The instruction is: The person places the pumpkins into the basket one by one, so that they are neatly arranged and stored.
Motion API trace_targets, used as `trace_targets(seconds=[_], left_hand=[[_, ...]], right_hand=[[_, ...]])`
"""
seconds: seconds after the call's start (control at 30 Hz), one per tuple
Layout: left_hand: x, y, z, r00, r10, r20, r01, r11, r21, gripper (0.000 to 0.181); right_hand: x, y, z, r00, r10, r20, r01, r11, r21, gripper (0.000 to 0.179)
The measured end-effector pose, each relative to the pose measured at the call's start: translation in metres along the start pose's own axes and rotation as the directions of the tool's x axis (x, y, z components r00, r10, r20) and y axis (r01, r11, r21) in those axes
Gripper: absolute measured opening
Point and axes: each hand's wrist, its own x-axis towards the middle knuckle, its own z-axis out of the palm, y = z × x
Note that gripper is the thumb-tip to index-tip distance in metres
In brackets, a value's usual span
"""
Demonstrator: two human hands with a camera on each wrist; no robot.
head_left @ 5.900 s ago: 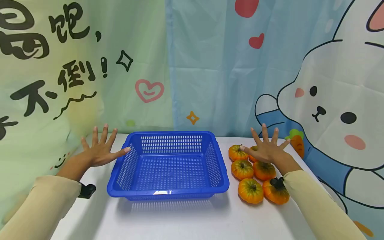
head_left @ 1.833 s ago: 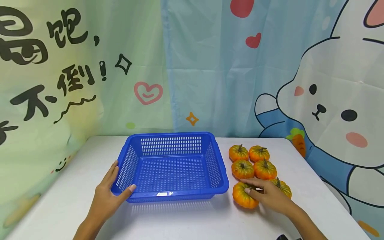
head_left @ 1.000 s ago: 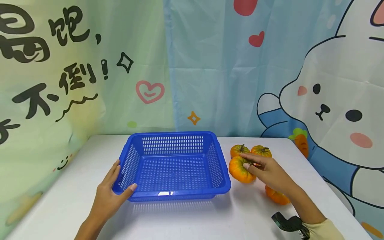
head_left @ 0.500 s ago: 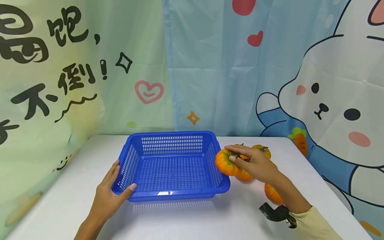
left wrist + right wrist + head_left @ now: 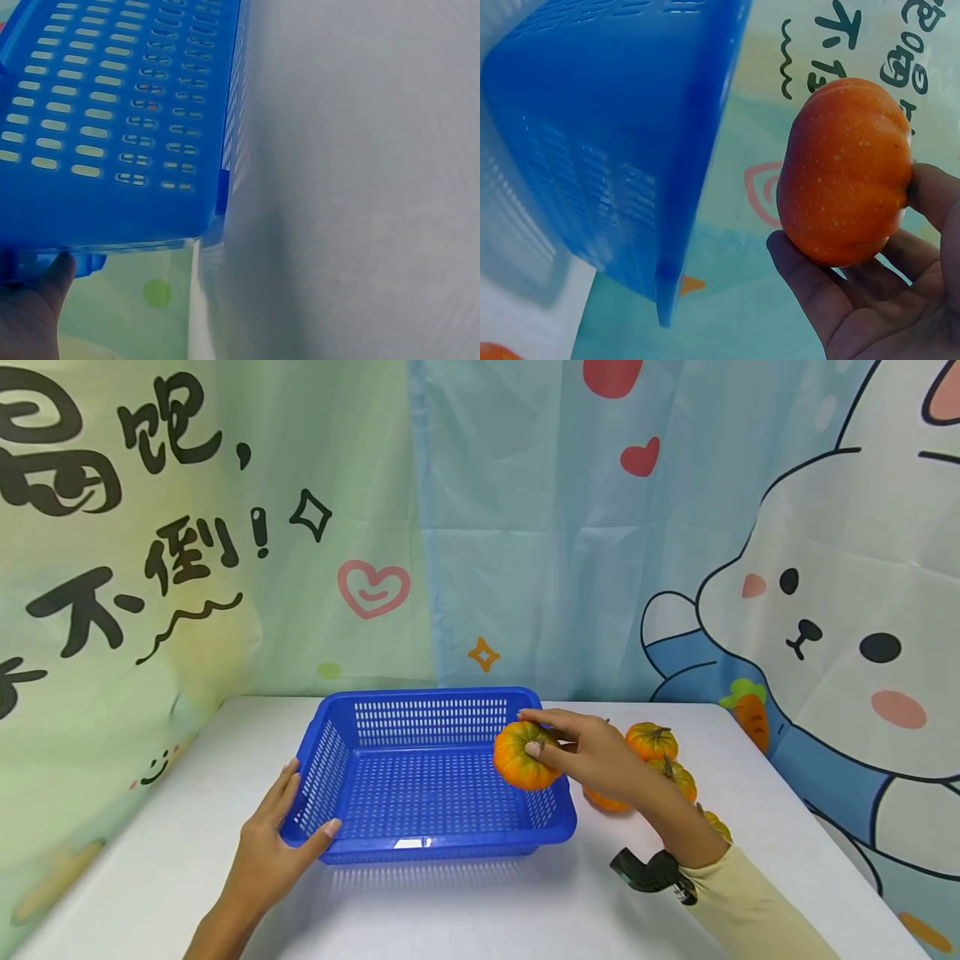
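Right hand (image 5: 600, 756): fingers curled round pumpkin (image 5: 517, 764) above basket (image 5: 450, 843). Left hand (image 5: 266, 852): fingers spread, touching basket. Backdrop (image 5: 487, 527) (reads "不倒!") behind desk's (image 5: 427, 914) far edge.

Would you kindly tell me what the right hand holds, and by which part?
An orange pumpkin; the right hand grips its top and far side between thumb and fingers.
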Motion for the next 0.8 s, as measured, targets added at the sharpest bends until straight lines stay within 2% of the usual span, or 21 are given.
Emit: trace_targets(seconds=[0.37,0.5,0.6,0.8], left_hand=[[0.0,-0.002,0.0,0.999,0.037,-0.012,-0.037,0.999,-0.014,0.085],[0.0,-0.003,-0.001,0.998,0.053,-0.017,-0.053,0.999,-0.002,0.085],[0.0,-0.003,-0.001,0.998,0.053,-0.013,-0.053,0.999,0.003,0.085],[0.0,-0.003,-0.001,0.997,0.071,-0.022,-0.071,0.997,0.008,0.084]], right_hand=[[0.025,-0.011,0.012,0.999,-0.036,0.033,0.034,0.998,0.053,0.048],[0.032,-0.019,0.019,0.997,-0.039,0.067,0.034,0.996,0.081,0.049],[0.038,-0.025,0.023,0.995,-0.031,0.093,0.025,0.998,0.066,0.049],[0.054,-0.03,0.031,0.984,-0.102,0.146,0.098,0.995,0.033,0.048]])
